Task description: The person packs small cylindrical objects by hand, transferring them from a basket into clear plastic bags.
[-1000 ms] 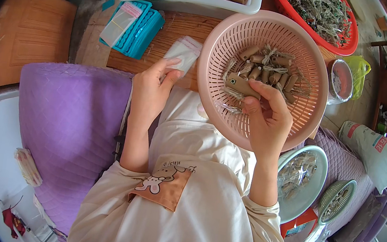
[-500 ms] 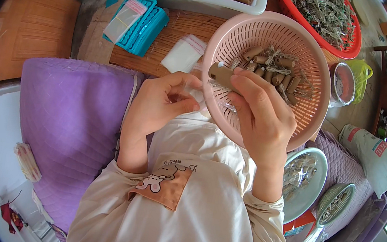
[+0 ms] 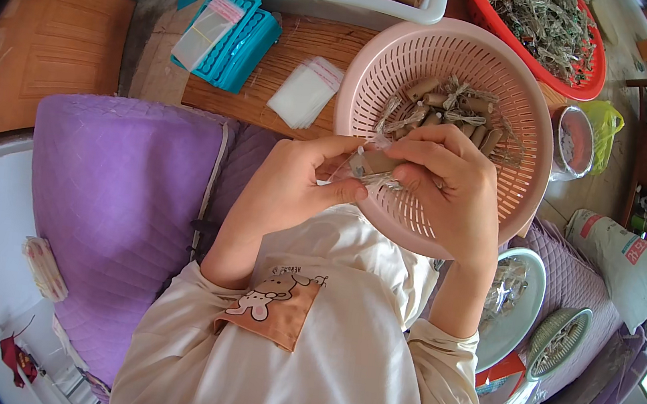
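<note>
My right hand (image 3: 458,194) grips a brown cardboard-like tube (image 3: 377,163) with a bundle of thin silvery strands along it. Its left end points toward my left hand (image 3: 290,178), whose thumb and fingers pinch a small clear plastic bag (image 3: 341,172). The bag lies around or against the tube's end; I cannot tell how far in the tube is. Both hands are over the near left rim of a pink slotted basket (image 3: 541,108). Inside it lie more brown tubes (image 3: 477,105) with strands, partly hidden by my right hand.
A stack of clear bags (image 3: 304,93) lies on the wooden table (image 3: 278,43), beside teal trays (image 3: 254,44). Behind stand a white bin (image 3: 323,4) of brown pieces and a red basket (image 3: 598,74) of strands. At right are a pale bowl (image 3: 538,285) and a green basket (image 3: 585,327).
My right hand has lowered the tube toward my left hand. My left hand has moved right, and the tube's end now meets the plastic bag.
</note>
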The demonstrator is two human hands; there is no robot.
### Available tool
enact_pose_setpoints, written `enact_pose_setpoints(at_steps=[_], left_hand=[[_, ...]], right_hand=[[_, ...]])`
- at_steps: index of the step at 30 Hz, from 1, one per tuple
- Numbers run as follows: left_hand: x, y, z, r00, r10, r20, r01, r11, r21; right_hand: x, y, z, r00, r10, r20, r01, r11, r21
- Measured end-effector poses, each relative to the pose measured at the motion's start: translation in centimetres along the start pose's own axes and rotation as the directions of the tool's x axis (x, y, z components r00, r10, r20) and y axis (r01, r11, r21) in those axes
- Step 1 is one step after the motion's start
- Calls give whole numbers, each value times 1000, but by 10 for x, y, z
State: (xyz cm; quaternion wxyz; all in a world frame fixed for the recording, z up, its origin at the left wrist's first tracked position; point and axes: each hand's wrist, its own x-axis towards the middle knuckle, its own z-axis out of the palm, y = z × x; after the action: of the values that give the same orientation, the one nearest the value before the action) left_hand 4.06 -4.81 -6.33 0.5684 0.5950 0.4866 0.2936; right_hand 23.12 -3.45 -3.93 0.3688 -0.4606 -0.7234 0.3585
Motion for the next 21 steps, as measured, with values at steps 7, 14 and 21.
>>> enact_pose_setpoints(at_steps=[7,14,21], left_hand=[[1,-9,13,993,-56,101,92,916,-392],[6,-8,13,988,-35,150,93,912,-399],[9,-7,15,989,42,142,45,828,-558]], right_hand=[[0,6,-10,984,-132,123,127,991,52],[-7,6,6,987,-79,-139,79,997,-3],[-16,24,11,937,-287,-197,280,958,-63]])
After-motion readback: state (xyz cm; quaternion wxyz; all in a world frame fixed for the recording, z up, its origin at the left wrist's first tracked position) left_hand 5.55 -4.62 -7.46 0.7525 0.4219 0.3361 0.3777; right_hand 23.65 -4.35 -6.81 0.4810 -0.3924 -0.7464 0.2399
